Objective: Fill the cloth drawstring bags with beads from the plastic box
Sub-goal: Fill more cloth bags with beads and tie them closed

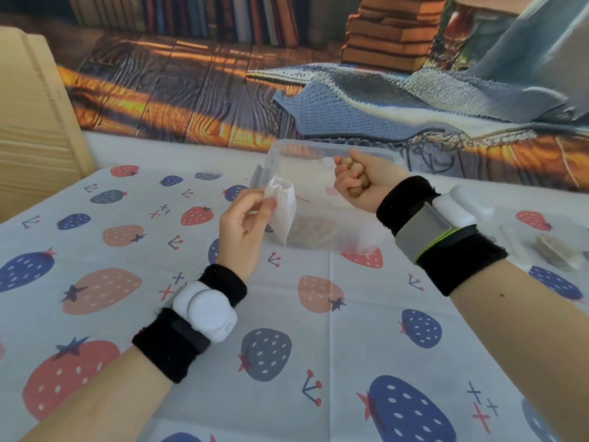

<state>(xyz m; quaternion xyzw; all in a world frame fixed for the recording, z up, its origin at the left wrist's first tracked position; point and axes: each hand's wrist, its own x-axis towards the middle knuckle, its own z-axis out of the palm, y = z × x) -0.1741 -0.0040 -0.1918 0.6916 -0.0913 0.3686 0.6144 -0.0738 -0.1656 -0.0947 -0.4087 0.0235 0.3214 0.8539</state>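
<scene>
A small white cloth drawstring bag (283, 206) hangs in front of the clear plastic box (322, 151), its mouth upward and open. My left hand (243, 228) pinches the bag near its top edge. My right hand (358, 183) is raised above the box to the right of the bag, fingers curled round a handful of brown beads (354, 172). More brown beads (314, 229) lie on the bottom of the box.
The strawberry-print tablecloth (287, 330) covers the table. At the right edge lies a filled cloth bag (556, 250). A light wooden board (35, 122) stands at the left. A printed backdrop (318, 74) hangs behind the table.
</scene>
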